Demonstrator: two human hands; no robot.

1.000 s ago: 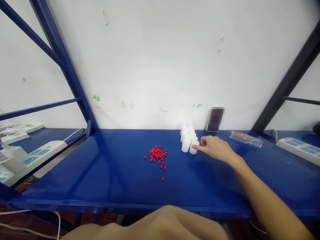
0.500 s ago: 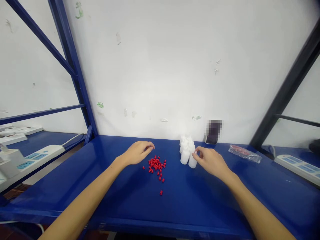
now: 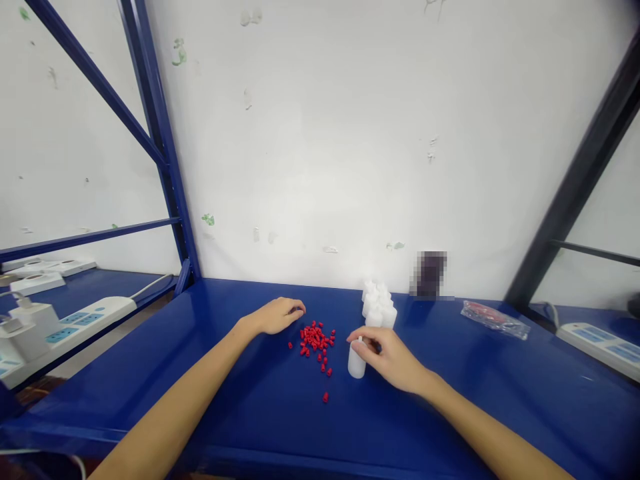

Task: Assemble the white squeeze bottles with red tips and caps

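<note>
My right hand (image 3: 387, 357) grips one small white bottle (image 3: 356, 363) standing upright on the blue bench (image 3: 240, 413), just right of a pile of small red caps (image 3: 315, 338). A cluster of several more white bottles (image 3: 379, 305) stands behind it near the wall. My left hand (image 3: 277, 315) rests on the bench at the left edge of the red pile, its fingers curled with the tips pinched together; what they hold, if anything, is too small to see. A single red cap (image 3: 325, 397) lies apart, nearer to me.
A clear bag with red contents (image 3: 494, 319) lies at the right rear. A dark blurred object (image 3: 429, 275) leans on the white wall. White power strips (image 3: 75, 323) lie on the left shelf, another power strip (image 3: 600, 341) at the right. Blue frame posts (image 3: 165, 160) stand on both sides.
My right hand has taken one white bottle from the cluster and drawn it forward and left beside the red caps. My left hand came up from below and settled at the pile.
</note>
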